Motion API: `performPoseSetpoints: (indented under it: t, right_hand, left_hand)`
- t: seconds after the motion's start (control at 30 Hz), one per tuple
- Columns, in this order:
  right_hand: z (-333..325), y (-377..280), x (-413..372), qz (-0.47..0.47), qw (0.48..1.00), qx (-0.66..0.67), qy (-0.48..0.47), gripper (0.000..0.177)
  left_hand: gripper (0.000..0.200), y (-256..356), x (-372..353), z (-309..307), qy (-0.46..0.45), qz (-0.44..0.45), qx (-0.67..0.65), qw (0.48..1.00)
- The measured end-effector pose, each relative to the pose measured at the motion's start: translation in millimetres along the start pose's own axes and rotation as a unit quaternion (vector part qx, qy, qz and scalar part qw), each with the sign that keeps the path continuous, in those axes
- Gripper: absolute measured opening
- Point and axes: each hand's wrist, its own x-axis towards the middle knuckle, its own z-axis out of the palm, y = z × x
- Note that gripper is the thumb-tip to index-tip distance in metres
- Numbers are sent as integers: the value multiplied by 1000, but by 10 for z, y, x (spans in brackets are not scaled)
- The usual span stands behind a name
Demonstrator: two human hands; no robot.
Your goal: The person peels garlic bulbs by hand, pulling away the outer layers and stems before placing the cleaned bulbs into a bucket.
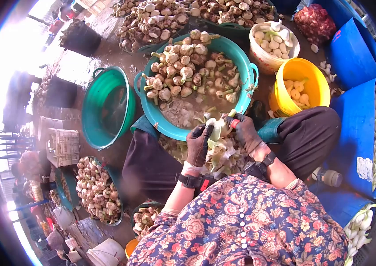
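Over the near rim of a large teal tub (pixel 146 116), both gloved hands meet at a pale garlic bulb (pixel 215 128). My left hand (pixel 199 144) is closed on the bulb's left side. On the other side, my right hand (pixel 246 133) has its fingers curled, with something red at them; whether that is a tool or tape is too small to tell. Unpeeled garlic bulbs (pixel 181 66) fill much of the tub. Beneath the hands lies a heap of loose peelings (pixel 225 157), between the knees.
At the right are a yellow bucket (pixel 321 82) and a white bucket (pixel 263 55) holding peeled bulbs, beside blue bins (pixel 352 128). An empty green tub (pixel 108 106) stands left, above a tub of garlic (pixel 97 190). A bottle (pixel 330 177) lies by the right knee.
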Motion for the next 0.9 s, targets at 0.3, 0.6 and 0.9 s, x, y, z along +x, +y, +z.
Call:
performPoseSetpoints:
  t: [0.3,0.6,0.9]
  right_hand:
    - [-603,206,405,67,982,139,106,25]
    - [-515,-324,322,113,897,426,-41,24]
    - [-757,-484,367,91,969,225,-43,75]
  left_hand:
    - [28,163,-178,-357,-400,2,566,721]
    - [49,-165,701,-213,-133,48,617,774]
    - [75,-970,2150,390,-164,-14,671,723]
